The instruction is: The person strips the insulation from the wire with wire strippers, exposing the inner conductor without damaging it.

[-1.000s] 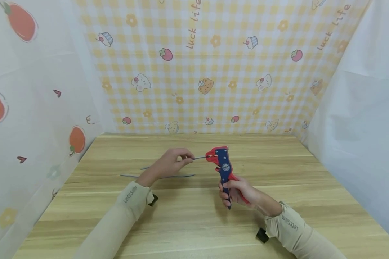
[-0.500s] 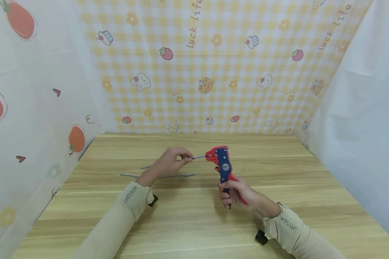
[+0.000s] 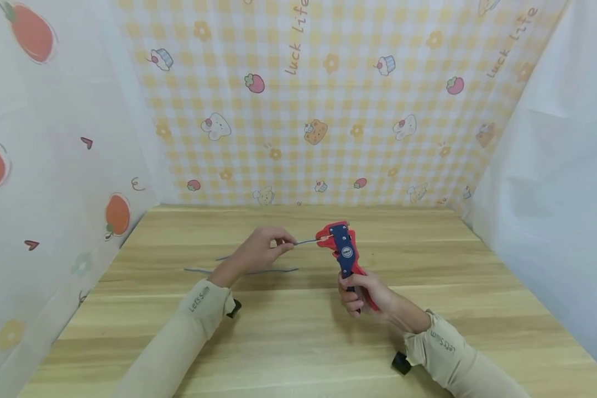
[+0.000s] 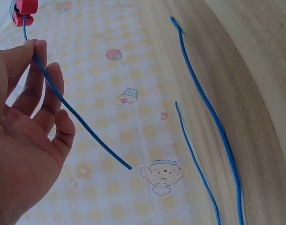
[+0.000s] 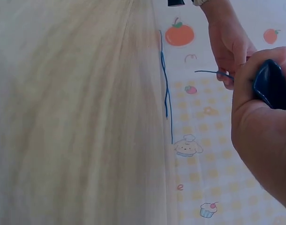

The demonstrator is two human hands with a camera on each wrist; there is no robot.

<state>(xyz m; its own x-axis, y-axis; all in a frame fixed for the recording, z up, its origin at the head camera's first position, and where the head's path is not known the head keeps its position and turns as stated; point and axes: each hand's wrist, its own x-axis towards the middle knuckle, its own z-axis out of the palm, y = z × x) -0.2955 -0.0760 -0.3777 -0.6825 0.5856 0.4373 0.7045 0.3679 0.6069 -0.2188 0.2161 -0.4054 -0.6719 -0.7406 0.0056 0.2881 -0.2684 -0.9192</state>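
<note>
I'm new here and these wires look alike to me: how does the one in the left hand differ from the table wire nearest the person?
The held wire is pinched above the table by the left hand; the nearest wire lies on the table. The held wire reaches into the red-and-blue tool; the nearest wire is in no tool. Both are thin and blue.

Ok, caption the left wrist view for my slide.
Left hand pinches a blue wire reaching the red tool head; two more blue wires lie on the wooden table.
</note>
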